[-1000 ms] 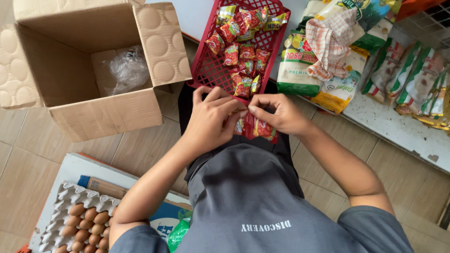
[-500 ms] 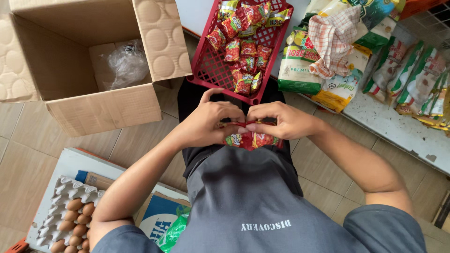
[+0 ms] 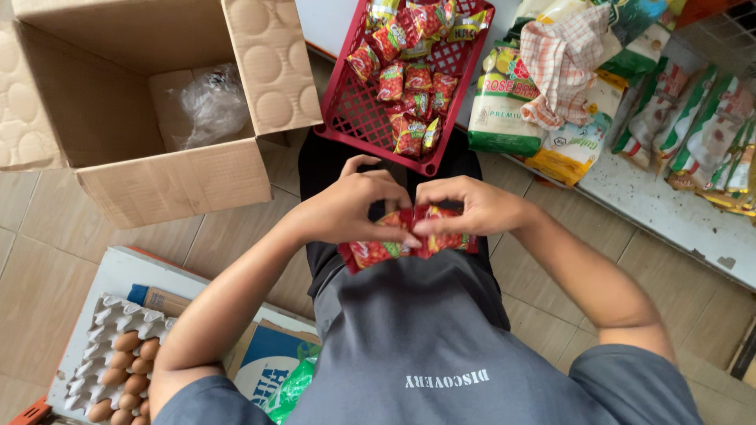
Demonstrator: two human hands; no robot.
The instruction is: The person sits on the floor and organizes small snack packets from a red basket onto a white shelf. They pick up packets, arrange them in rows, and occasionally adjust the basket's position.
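Both hands, left hand (image 3: 350,206) and right hand (image 3: 472,206), grip pinching red snack packets (image 3: 394,245) before chest.

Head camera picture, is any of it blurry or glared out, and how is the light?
Head view: soft, even light with only faint shadows; the left hand, right hand and the red snack packets they pinch look slightly motion-smeared; the cardboard box, red basket and eggs stay fairly sharp; mild glare on the crumpled plastic bag; edges bend a little from the wide lens.

Grey short-sleeved T-shirt, white chest lettering; black trousers; bare forearms.
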